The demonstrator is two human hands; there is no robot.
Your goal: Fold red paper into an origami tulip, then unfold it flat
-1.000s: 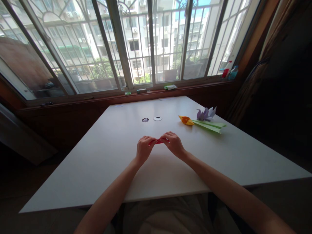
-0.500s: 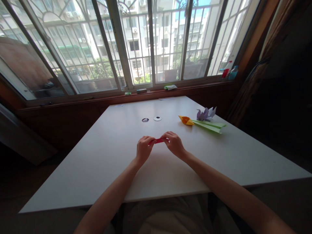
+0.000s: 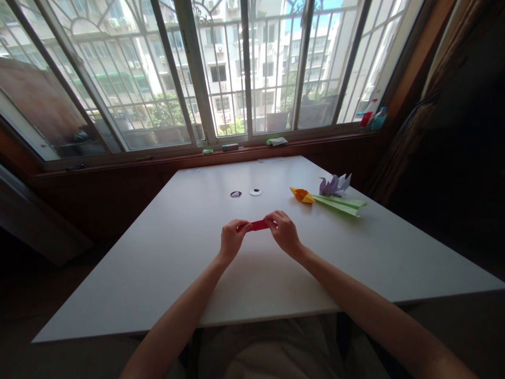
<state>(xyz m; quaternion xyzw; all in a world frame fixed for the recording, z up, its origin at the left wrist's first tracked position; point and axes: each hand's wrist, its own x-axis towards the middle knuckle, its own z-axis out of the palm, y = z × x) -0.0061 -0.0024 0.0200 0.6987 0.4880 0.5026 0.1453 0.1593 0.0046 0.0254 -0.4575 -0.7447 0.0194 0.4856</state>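
A narrow piece of folded red paper (image 3: 258,226) stretches between my two hands, just above the white table (image 3: 177,252). My left hand (image 3: 233,236) pinches its left end between thumb and fingers. At the other end, my right hand (image 3: 283,230) is closed on the paper, its fingers covering that tip. Only the middle of the red paper shows; its ends are partly hidden by my fingers.
To the right lie a yellow paper boat (image 3: 302,195), a light green folded paper plane (image 3: 339,204) and a purple-and-white paper figure (image 3: 334,185). Two round grommets (image 3: 235,194) sit in the tabletop. Behind the table, the sill holds small packets (image 3: 276,141) and bottles (image 3: 379,119).
The red paper has turned slightly and more of its face shows between my hands. My fingers have shifted a little along it, both hands still gripping.
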